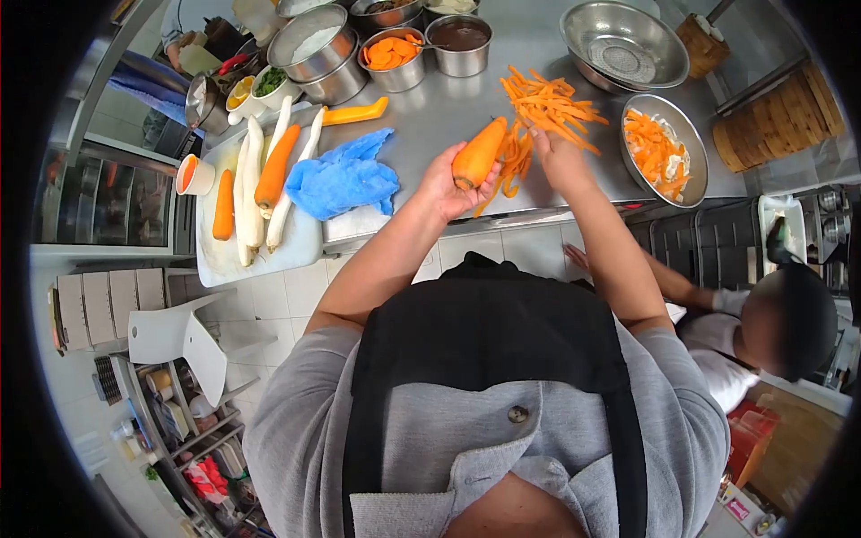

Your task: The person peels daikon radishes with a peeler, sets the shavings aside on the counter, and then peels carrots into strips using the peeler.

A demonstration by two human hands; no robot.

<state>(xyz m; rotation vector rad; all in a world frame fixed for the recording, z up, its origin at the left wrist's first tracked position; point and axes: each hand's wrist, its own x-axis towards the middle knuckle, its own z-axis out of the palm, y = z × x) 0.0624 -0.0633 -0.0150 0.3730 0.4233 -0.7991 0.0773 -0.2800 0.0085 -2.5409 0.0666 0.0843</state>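
Observation:
My left hand is closed around a thick orange carrot, tilted with its broad end toward me. Just to the right, my right hand is at a pile of orange carrot strips, its fingers curled. Whatever it may hold is hidden by the hand. More strips hang between the carrot and my right hand. To the left, a white cutting board bears another large carrot, a smaller carrot and several long white roots.
A crumpled blue cloth or glove lies by the board, near a yellow-orange handle. Metal pots, one with carrot slices, line the back. At right are a bowl of orange and white strips and a colander. A co-worker is close on my right.

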